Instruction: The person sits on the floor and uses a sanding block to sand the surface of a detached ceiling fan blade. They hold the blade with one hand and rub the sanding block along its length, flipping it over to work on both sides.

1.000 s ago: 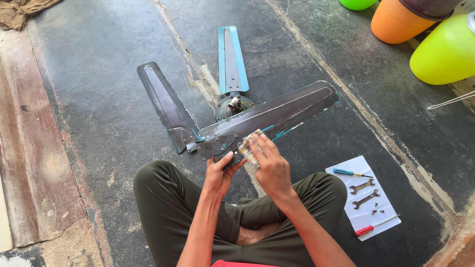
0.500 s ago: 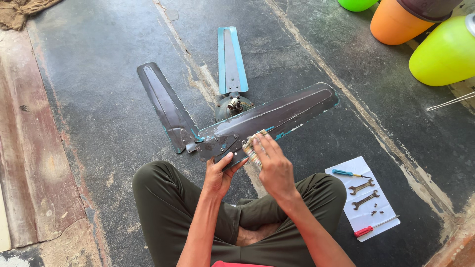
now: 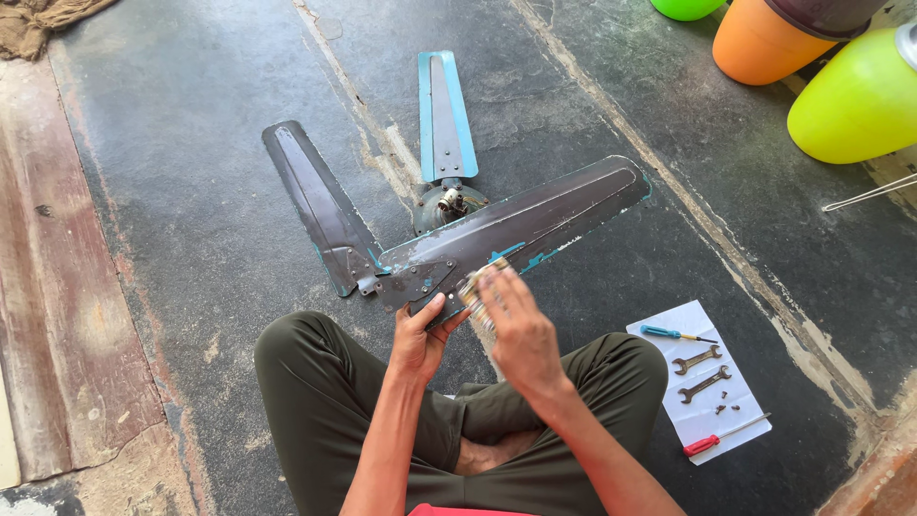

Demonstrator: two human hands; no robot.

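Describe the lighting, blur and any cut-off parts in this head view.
Head view: even daylight, soft shadows; sheen on the dark fan blade that the left hand steadies; the right hand and the small object in it look slightly blurred; the yellow-green container is cut by the frame edge.

A: What does the right hand (image 3: 516,330) hold?
B: Can't tell, it's blurred and the fingers cover most of it. The blade (image 3: 521,229) end under the left hand (image 3: 417,339) is hidden too.

A: Edges?
B: The orange bucket (image 3: 759,43), yellow-green jug (image 3: 855,100) and brown cloth (image 3: 38,19) are cut off. The bits on the paper (image 3: 702,382) by the wrenches (image 3: 702,371) are too small to tell.
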